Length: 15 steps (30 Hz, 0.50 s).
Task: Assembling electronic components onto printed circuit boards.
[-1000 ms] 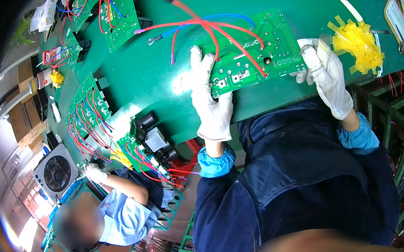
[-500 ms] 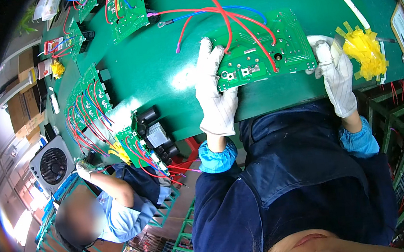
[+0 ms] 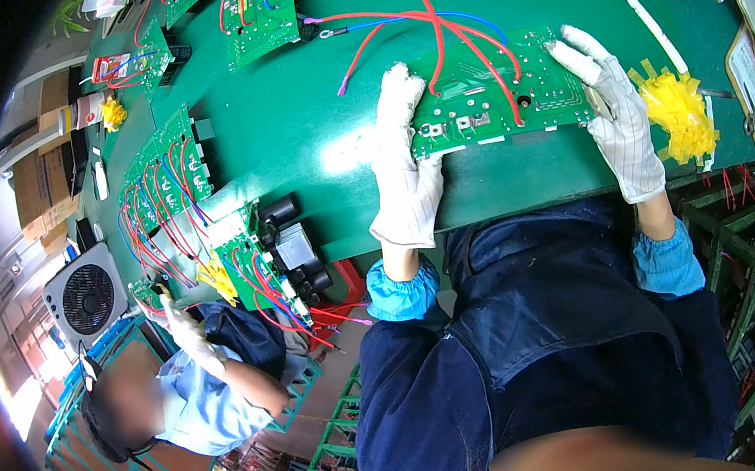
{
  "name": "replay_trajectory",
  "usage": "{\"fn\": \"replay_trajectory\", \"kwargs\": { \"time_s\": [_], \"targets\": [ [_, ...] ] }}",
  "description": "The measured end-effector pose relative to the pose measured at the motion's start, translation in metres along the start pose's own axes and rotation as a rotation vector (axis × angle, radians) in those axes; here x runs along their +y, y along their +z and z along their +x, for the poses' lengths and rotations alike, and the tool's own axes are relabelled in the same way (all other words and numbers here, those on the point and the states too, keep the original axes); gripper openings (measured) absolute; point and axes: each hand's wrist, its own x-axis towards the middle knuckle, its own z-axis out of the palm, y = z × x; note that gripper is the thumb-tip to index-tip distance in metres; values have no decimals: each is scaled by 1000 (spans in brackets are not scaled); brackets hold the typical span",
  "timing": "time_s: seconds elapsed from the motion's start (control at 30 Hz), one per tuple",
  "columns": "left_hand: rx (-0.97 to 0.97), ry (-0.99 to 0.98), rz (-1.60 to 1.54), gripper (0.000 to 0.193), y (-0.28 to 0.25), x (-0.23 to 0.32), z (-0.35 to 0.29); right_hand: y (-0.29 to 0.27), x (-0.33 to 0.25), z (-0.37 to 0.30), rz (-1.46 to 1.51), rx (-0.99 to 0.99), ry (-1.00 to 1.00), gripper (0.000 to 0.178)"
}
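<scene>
A green circuit board lies or is held just above the green table, its solder side up. Thick red wires and a blue wire run from it toward the far side. My left hand, in a white glove, grips the board's left edge, thumb at the near corner. At the right edge my right hand, also gloved, has its fingers along the far corner and its thumb near the front. The underside of the board and some fingertips are hidden.
Yellow tape strips, a white-handled knife and a clipboard are on the right. More wired boards sit on the left, where a co-worker sits near a fan. Green racks stand at lower right.
My right hand has gone from beside the board to holding its right edge, fingers reaching to the far corner. My left hand keeps its grip. The co-worker's arm has moved.
</scene>
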Motion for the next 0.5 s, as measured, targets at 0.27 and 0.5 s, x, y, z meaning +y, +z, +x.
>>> {"fn": "replay_trajectory", "kwargs": {
  "time_s": [0.27, 0.5],
  "targets": [
    [52, -57, -229, 64, 5, 0, 2, 4, 2, 3, 53, 14, 52, 58],
    [43, -76, -250, 61, 6, 2, -2, 7, 6, -6, 289, 48, 135, 45]
  ]
}}
